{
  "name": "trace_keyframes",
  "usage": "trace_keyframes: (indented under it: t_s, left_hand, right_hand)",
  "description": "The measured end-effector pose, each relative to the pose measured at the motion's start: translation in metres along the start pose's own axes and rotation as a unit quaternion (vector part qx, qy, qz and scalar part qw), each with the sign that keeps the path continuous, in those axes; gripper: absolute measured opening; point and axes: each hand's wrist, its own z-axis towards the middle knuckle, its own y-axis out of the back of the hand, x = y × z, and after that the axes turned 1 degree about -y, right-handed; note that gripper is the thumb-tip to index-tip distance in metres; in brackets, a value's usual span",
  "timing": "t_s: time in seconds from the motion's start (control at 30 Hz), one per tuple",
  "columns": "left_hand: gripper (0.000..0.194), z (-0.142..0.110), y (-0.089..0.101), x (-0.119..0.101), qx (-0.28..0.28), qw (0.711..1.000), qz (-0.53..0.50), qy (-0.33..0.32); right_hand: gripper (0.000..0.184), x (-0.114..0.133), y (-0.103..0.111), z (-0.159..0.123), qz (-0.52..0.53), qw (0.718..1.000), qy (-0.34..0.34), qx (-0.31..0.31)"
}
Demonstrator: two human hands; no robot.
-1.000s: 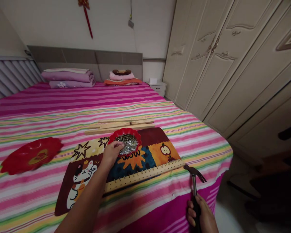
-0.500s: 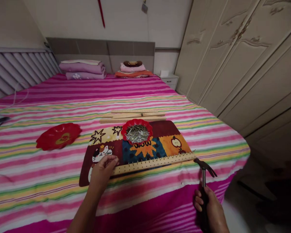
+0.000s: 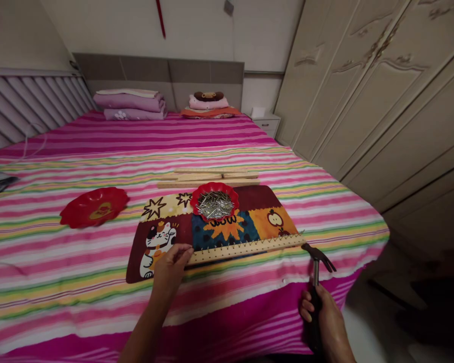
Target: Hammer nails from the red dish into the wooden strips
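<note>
In the head view, you have two hands, one hammer [image 3: 316,272], one mat [image 3: 227,233], two red dishes and at least three spare strips [image 3: 212,184] beyond the mat. Your left hand [image 3: 190,250] has its fingers narrow at the left end of the one nailed strip [image 3: 245,248]; you cannot tell if a nail is between them. Your right hand [image 3: 325,315] has its fingers wrapped around the hammer, its head near the strip's right end. The nailed strip, pale and dotted, lies along the mat's near side, nails standing along it, too many to count surely. One dish [image 3: 233,206] holds loose nails [image 3: 215,204]; the other [image 3: 81,209] sits left on the bed [image 3: 230,297].
</note>
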Motion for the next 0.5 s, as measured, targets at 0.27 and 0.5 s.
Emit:
trace_keyframes:
  t_s: [0.27, 0.5]
  left_hand:
    - [0.030, -0.005, -0.002, 0.003, -0.014, 0.999, 0.031, -0.024]
    - [0.025, -0.006, -0.004, 0.004, -0.015, 0.997, 0.061, -0.048]
  right_hand:
    - [0.026, 0.002, 0.000, -0.004, -0.001, 1.000, 0.009, 0.002]
    - [0.026, 0.002, -0.005, -0.012, -0.016, 0.999, 0.027, -0.003]
